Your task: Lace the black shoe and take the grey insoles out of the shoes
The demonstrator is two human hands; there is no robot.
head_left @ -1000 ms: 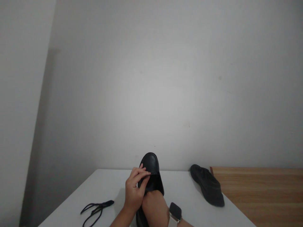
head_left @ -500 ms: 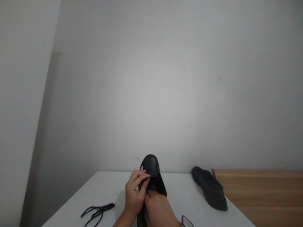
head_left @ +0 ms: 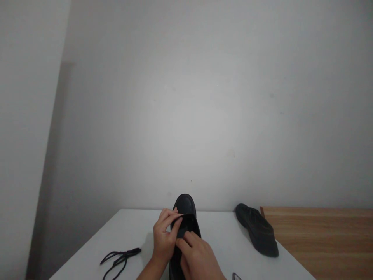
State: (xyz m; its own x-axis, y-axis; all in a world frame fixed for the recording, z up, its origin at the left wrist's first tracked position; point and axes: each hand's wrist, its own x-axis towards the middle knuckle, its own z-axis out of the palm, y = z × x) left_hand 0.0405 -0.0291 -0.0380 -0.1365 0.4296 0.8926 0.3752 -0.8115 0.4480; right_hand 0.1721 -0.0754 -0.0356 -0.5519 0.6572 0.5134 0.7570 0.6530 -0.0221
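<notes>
A black shoe (head_left: 184, 203) is between the person's two hands near the middle of the white table (head_left: 221, 237), its rounded toe pointing away toward the pale wall (head_left: 189, 116) and its near end cut off by the lower edge of the view. Whether the sole rests on the tabletop or is raised from it cannot be told.

The left hand (head_left: 164, 238) is on the left side of the shoe. Its thumb and forefinger nearly meet, narrowed in a pinch on the edge of the upper just behind the toe cap, while the other fingers lie bent along the shoe's left side. The dark opening is to the right of this pinch and below it.

The right hand (head_left: 201, 254) is nearer the person, over the right side of the opening. Its fingers are curled inward, with the tips at the shoe's dark interior; whether they grip anything is hidden.

To the left, well apart from the hands, a looped black cord (head_left: 121, 256) lies on the table. To the right, a second dark shoe (head_left: 258, 231) lies near the table's right edge, beside a wood-grained surface (head_left: 320, 241).
</notes>
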